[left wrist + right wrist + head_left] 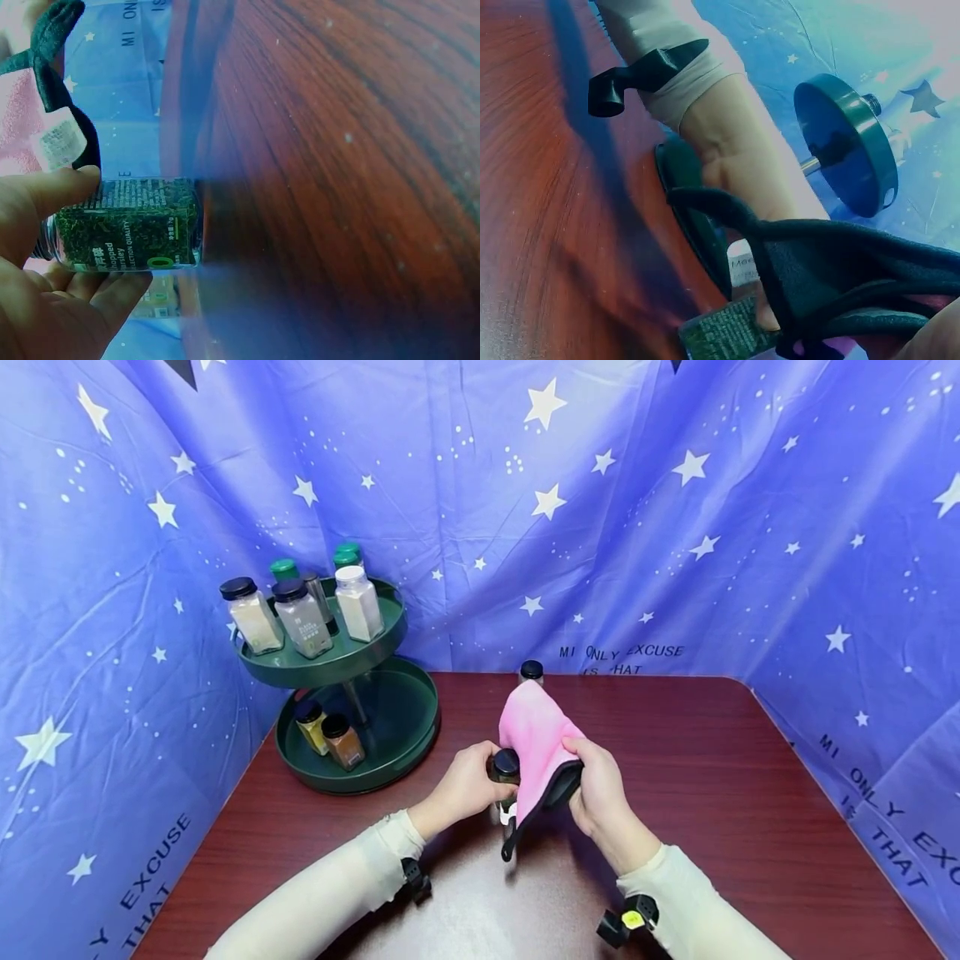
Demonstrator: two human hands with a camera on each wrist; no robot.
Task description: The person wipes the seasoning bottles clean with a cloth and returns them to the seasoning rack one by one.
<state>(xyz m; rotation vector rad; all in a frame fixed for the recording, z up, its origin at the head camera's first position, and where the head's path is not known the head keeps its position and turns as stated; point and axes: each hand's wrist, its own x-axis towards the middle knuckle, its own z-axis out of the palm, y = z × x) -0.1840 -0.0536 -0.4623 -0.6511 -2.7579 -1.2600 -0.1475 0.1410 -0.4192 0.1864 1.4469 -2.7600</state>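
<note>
My left hand [471,782] grips a clear jar of chopped parsley [135,225] with a black lid [507,763]; thumb and fingers lie on opposite sides of it. A pink cloth [534,722] with black edging hangs from my right hand [600,789], pinched between thumb and fingers. It drapes close against the parsley jar and partly covers it in the head view. Whether the cloth presses on the glass is unclear. In the right wrist view, dark folds of the cloth [810,262] hide part of the jar [731,330].
A two-tier green turntable rack [360,783] stands at the left. Several jars, including a white-lidded one [358,603], are on its top tier; a yellow jar [311,728] and a brown jar [343,743] sit below. Behind the cloth shows another black-lidded jar [532,672].
</note>
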